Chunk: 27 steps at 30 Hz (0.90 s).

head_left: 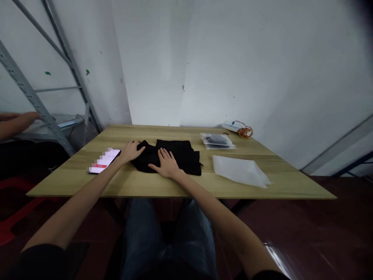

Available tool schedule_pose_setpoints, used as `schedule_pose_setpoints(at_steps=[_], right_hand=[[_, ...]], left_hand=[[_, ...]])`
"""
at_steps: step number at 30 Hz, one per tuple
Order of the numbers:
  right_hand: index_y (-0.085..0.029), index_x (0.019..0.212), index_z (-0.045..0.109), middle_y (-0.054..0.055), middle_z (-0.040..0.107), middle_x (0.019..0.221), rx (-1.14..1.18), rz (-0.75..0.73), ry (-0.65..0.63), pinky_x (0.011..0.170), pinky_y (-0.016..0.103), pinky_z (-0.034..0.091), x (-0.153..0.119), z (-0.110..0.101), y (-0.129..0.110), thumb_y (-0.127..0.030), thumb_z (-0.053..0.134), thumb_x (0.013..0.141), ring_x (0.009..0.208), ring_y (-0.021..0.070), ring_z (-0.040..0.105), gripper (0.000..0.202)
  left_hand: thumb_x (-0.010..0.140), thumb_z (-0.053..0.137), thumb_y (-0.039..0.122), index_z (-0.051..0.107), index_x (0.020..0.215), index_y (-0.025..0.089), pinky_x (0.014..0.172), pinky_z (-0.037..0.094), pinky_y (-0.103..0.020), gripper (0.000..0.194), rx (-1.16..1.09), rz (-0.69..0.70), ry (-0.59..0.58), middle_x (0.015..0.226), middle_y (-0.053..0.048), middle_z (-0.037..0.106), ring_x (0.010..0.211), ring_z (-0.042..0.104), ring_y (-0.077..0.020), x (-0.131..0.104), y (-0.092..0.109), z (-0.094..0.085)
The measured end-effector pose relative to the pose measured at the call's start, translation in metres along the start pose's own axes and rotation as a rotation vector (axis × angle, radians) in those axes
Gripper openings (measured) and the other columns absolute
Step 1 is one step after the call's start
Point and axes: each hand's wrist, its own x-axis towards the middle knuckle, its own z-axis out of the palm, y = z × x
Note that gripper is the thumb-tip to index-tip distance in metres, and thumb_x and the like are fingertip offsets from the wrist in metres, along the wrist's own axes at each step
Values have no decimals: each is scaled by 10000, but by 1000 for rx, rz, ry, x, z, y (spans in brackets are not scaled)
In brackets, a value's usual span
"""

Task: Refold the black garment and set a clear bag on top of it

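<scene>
A black piece of cloth (182,157), perhaps a garment, lies partly folded on the wooden table in front of me. My right hand (167,164) rests flat on its middle, fingers spread and thumb pointing left. At the cloth's left end is my left hand (131,151), palm down, with its thumb apart from the fingers and touching the black fabric. The cloth's left part is creased and rises to a small peak beside that thumb.
A phone (105,160) with a lit screen lies left of my left forearm. On the table's right are a translucent bag (240,170), a stack of bagged dark items (218,140) and a power strip (231,127) with an orange cable (245,132). Another person's arm (19,124) shows behind a metal rack (35,99).
</scene>
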Motion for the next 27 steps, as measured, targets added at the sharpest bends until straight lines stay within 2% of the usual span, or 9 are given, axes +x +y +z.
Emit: schedule_pose_setpoints(at_steps=[3, 5, 7, 10, 14, 17, 20, 23, 27], right_hand=[[-58, 1699, 256, 190, 217, 1762, 10, 7, 5, 1338, 482, 61, 0, 0, 0, -842, 308, 989, 1661, 296, 138, 1059], [-70, 1703, 252, 182, 213, 1764, 20, 14, -2, 1339, 484, 59, 0, 0, -1, -844, 334, 983, 1662, 296, 133, 1060], [-70, 1702, 256, 181, 209, 1763, 26, 19, -10, 1339, 481, 59, 0, -1, -2, -843, 352, 978, 1661, 295, 138, 1063], [-57, 1697, 264, 186, 202, 1762, 28, 22, -3, 1340, 471, 57, -1, -1, -2, -839, 369, 976, 1659, 291, 150, 1068], [-36, 1692, 261, 192, 208, 1761, 25, 23, -2, 1341, 473, 61, -1, -2, -2, -834, 387, 974, 1660, 293, 145, 1082], [-40, 1693, 260, 192, 217, 1760, 21, 20, 3, 1340, 474, 62, -1, -2, -2, -832, 366, 982, 1660, 290, 146, 1069], [-37, 1694, 256, 195, 227, 1758, 24, 14, 12, 1340, 474, 65, -1, -1, -2, -837, 347, 984, 1660, 291, 145, 1073], [-40, 1694, 258, 197, 223, 1760, 26, 13, 8, 1340, 480, 63, 0, -1, -2, -852, 344, 974, 1660, 298, 143, 1088], [-48, 1697, 254, 195, 199, 1766, 20, 18, -4, 1339, 486, 51, 1, 0, -1, -863, 344, 965, 1661, 303, 133, 1099]], left_hand=[[984, 481, 646, 616, 1357, 169, 991, 519, -477, 621, 32, -114, -28, 1297, -226, 722, 1225, 676, -405, -6, 2, -2], [973, 482, 658, 626, 1314, 137, 938, 528, -507, 639, 92, -148, 5, 1226, -265, 736, 1173, 691, -445, -13, 5, -4], [977, 480, 640, 636, 1281, 124, 905, 526, -519, 619, 152, -128, 40, 1164, -283, 743, 1135, 696, -467, -20, 9, -5], [1010, 455, 576, 640, 1263, 137, 887, 520, -496, 539, 221, -69, 51, 1127, -264, 751, 1082, 710, -446, -28, 14, -8], [1060, 390, 430, 616, 1297, 169, 907, 506, -449, 419, 250, 62, 66, 1238, -226, 726, 1115, 706, -396, -30, 19, -8], [1082, 335, 380, 600, 1298, 166, 917, 496, -429, 404, 256, 124, 81, 1289, -230, 702, 1155, 695, -384, -30, 22, -9], [1094, 297, 387, 570, 1316, 155, 894, 496, -436, 421, 279, 123, 52, 1181, -229, 734, 1078, 715, -388, -27, 22, -13], [1084, 342, 416, 556, 1290, 164, 858, 497, -439, 389, 208, 121, 51, 1059, -199, 747, 984, 720, -377, -18, 21, -22], [991, 520, 351, 579, 1080, 177, 838, 495, -394, 204, -112, 100, 92, 979, -132, 710, 942, 680, -305, 6, 22, -34]])
